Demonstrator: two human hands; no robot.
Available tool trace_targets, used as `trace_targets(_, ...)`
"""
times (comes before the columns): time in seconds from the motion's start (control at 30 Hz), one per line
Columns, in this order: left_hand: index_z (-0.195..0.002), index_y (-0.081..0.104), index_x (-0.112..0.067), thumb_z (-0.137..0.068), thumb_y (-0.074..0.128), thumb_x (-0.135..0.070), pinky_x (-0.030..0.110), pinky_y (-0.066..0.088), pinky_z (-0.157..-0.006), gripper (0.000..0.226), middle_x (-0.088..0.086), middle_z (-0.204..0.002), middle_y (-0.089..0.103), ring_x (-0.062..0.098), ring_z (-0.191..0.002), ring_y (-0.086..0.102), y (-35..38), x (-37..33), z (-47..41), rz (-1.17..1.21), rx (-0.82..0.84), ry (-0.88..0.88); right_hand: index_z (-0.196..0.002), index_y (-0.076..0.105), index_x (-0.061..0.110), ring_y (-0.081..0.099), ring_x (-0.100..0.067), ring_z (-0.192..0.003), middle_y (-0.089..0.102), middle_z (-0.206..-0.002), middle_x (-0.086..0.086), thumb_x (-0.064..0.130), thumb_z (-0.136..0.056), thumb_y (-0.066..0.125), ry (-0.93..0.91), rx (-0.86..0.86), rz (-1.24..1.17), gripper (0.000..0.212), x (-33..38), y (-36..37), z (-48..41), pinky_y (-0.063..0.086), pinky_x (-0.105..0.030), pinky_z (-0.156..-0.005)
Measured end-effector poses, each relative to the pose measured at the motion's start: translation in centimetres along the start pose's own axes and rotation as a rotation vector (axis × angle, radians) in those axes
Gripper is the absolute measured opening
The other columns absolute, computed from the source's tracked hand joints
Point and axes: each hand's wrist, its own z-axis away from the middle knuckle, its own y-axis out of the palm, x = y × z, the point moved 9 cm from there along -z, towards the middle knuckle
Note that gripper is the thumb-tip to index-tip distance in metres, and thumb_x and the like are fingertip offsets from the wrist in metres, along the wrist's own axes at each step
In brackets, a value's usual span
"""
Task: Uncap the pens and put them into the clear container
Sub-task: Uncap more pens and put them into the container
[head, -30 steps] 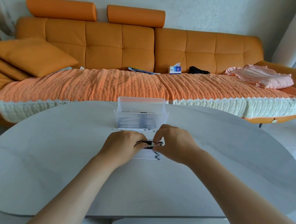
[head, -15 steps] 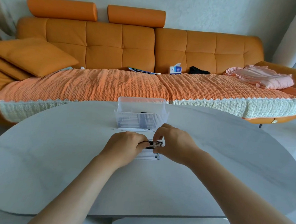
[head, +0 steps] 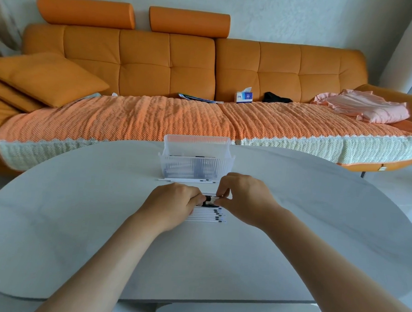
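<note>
An orange tufted sofa (head: pixel 143 64) stood against a pale textured wall (head: pixel 303 17), with two orange bolsters (head: pixel 86 12) resting along the top of its backrest. A woven orange cover (head: pixel 154 119) with a cream scalloped edge lay over the seat. Orange cushions (head: pixel 46 78) were stacked at the left end, and folded pink cloth (head: pixel 365 108) lay at the right end. Near the middle of the seat back sat a booklet (head: pixel 196 98), a blue-and-white tissue box (head: pixel 244 96) and a dark crumpled item (head: pixel 276 97). A pale grey oval table (head: pixel 77 220) filled the foreground. The floor (head: pixel 401 185) at right was pale and glossy. The light was soft and even, brightest at the right edge.
</note>
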Motion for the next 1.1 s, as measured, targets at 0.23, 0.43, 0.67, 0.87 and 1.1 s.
trace_targets(0.23, -0.103, 0.062, -0.040, -0.094, 0.051, -0.046, 0.025, 0.037, -0.061, 0.015, -0.017, -0.081, 0.058, 0.007, -0.082, 0.058, -1.1, -0.2, 0.8, -0.040, -0.095, 0.060, -0.096, 0.068, 0.033, 0.058, -0.010, -0.084, 0.061, -0.095, 0.014, 0.040, -0.093, 0.060, -0.062, 0.043, -0.039, 0.011, 0.3, 0.6, 0.1, 0.051, -0.032, -0.074)
trace_targets(0.43, -0.099, 0.063, -0.032, -0.096, 0.051, -0.036, 0.028, 0.039, -0.067, 0.013, -0.017, -0.094, 0.064, 0.010, -0.088, 0.058, -2.3, 2.1, 1.7, -0.070, -0.159, 0.026, -0.097, 0.068, 0.032, 0.057, -0.011, -0.084, 0.063, -0.097, 0.013, 0.038, -0.096, 0.056, 0.004, 0.058, -0.028, 0.014, -1.4, 0.4, 0.4, 0.047, -0.029, -0.072)
trace_targets(0.67, -0.090, 0.062, -0.024, -0.091, 0.057, -0.029, 0.031, 0.042, -0.077, 0.008, -0.014, -0.090, 0.064, 0.014, -0.088, 0.058, -4.1, 5.5, 3.2, -0.104, -0.235, -0.087, -0.096, 0.069, 0.032, 0.058, -0.011, -0.085, 0.064, -0.094, 0.012, 0.036, -0.096, 0.056, 0.089, 0.065, -0.004, 0.014, -3.0, -0.2, 1.1, 0.043, -0.026, -0.068)
trace_targets(0.87, -0.085, 0.067, -0.027, -0.084, 0.068, -0.029, 0.029, 0.044, -0.069, 0.002, -0.016, -0.082, 0.064, 0.011, -0.078, 0.058, -5.0, 2.5, 3.5, -0.118, -0.386, 0.065, -0.097, 0.069, 0.032, 0.058, -0.011, -0.084, 0.065, -0.095, 0.013, 0.038, -0.096, 0.055, 0.035, 0.079, -0.015, 0.015, -1.7, 0.3, 1.4, 0.048, -0.028, -0.072)
trace_targets(1.1, -0.090, 0.073, -0.031, -0.084, 0.070, -0.033, 0.028, 0.047, -0.065, 0.007, -0.013, -0.079, 0.069, 0.013, -0.078, 0.061, -2.0, -1.0, 2.6, -0.087, -0.270, 0.202, -0.095, 0.070, 0.030, 0.058, -0.009, -0.087, 0.065, -0.098, 0.013, 0.037, -0.095, 0.056, -0.036, 0.073, -0.022, 0.015, 0.0, 0.7, 1.6, 0.051, -0.029, -0.074)
